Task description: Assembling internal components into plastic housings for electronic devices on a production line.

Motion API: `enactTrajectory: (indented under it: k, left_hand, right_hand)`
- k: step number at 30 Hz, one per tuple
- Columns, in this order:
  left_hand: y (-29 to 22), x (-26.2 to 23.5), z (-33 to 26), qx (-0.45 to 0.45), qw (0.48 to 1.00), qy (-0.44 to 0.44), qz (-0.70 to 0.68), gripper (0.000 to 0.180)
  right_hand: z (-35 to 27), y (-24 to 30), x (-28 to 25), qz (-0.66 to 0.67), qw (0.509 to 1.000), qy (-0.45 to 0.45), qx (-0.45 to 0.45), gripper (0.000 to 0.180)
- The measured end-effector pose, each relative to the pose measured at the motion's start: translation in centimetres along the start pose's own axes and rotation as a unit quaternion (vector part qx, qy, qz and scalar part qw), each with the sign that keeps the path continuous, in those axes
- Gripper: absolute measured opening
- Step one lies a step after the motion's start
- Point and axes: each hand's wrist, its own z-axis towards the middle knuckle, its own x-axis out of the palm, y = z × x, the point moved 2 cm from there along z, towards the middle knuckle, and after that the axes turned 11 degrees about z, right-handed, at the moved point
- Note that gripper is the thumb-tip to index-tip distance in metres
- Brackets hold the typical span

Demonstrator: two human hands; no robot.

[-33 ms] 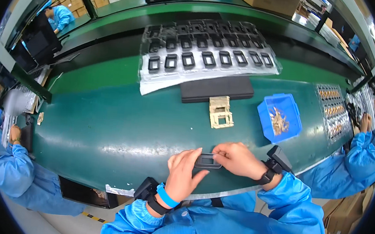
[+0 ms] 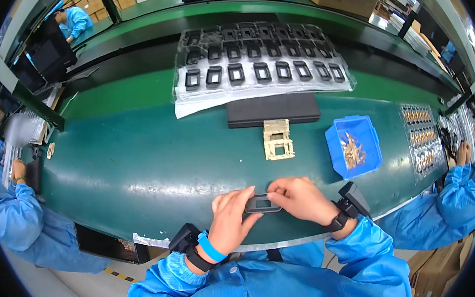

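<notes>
A small dark grey rectangular frame [image 2: 264, 203] with a window in its middle is held just above the near part of the green table. My left hand [image 2: 230, 215] grips its left end between thumb and fingers. At the frame's far right edge, the fingertips of my right hand [image 2: 300, 200] are pinched together, touching it; whatever they may hold is hidden. Beyond my hands, a cream-coloured sheet [image 2: 279, 141] with cut-out openings leans on a flat black block [image 2: 274, 111]. To the right stands a blue plastic bin [image 2: 335, 142] with many small copper-coloured pieces [image 2: 352, 152] inside.
A clear tray [image 2: 262, 86] of several black frames lies at the back over white sheeting. Another tray [image 2: 420, 141] with orange-brown parts is at the right. Co-workers in blue sit on both sides; a sleeve [image 2: 455, 185] shows at right. A dark metal post [image 2: 40, 102] stands left.
My right fingertips have shifted slightly left along the frame's far edge. My left hand keeps its grip, and the table's things stay put apart from a slight shift of the whole view.
</notes>
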Motion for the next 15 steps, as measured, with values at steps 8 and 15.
enactTrajectory:
  k: [8, 15]
  left_hand:
    - [-0.4, 1.0, -0.2, -0.023, 0.999, 0.018, -0.028, 0.073]
    - [-0.6, 0.8, -0.1, -0.009, 1.0, 0.027, 0.007, 0.082]
  right_hand:
    - [3.1, -2.4, -1.7, -0.119, 0.968, -0.211, -0.066, 0.008]
    - [3.3, -3.0, -1.6, -0.141, 0.972, -0.171, -0.074, 0.009]
